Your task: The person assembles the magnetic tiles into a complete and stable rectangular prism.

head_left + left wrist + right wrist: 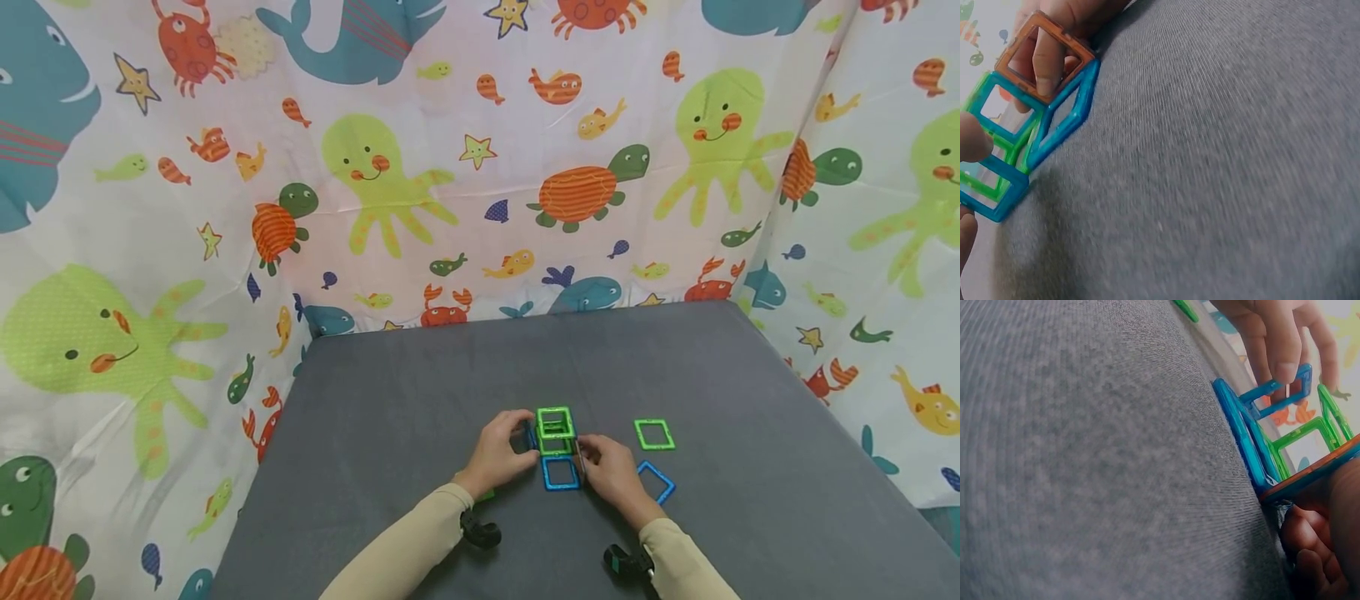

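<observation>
A small upright structure of green magnetic tiles (555, 438) stands on the table between the two hands, with a flat blue square tile (562, 487) at its near side. On its left, my left hand (492, 450) pinches a blue magnetic tile (1282, 405) between thumb and fingers. My right hand (611, 471) is at the structure's right side, holding an orange magnetic tile (1022, 85) on edge. Fingers of that hand show through the orange frame in the left wrist view. The orange tile's lower edge meets the blue base tile.
To the right lie a loose green square tile (657, 448) and a blue tile (662, 472), the latter partly behind the right wrist. Another green piece (486, 496) peeks out by the left wrist. A patterned curtain (450, 200) borders the grey table (420, 375).
</observation>
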`<state>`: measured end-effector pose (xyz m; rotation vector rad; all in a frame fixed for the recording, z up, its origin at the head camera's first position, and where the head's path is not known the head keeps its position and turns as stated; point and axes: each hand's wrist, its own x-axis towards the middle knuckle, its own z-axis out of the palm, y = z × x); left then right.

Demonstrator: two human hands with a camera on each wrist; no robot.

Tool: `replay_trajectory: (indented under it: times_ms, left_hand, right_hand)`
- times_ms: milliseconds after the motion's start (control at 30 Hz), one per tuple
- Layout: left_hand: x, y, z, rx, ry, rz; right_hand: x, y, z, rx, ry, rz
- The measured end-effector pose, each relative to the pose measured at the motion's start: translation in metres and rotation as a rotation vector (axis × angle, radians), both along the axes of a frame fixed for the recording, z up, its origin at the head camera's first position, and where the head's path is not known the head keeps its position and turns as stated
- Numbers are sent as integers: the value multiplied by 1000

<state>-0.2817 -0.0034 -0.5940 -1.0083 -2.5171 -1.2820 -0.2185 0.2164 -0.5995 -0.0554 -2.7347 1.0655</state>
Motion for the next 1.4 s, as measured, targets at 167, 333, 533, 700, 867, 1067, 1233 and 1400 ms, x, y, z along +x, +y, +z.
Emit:
replay_trajectory:
  times_ms: [167,333,533,700,867,1067,1233,1400]
  left_hand:
    - [0,6,1,39,-85,0]
    - [-3,10,1,62,-77,-16]
    - [-5,11,1,61,-69,-31]
    - [-6,11,2,59,-57,-36]
    - [-6,12,1,48,-45,-28]
    - [-7,12,2,43,-68,-37]
    - [-9,12,0,-19,-118,-72]
    - [-14,12,-6,-76,-154,-108]
  right_hand:
    - [1,0,0,1,11,-4]
    - [1,0,0,10,35,-3]
    - [1,0,-1,9,50,-2]
    - [1,0,-1,13,48,-4]
    - [0,1,-1,17,34,-2]
    - [-1,2,-2,9,-3,-1]
    - [-1,1,-3,4,-3,0]
    - [-1,2,-4,4,-6,-5]
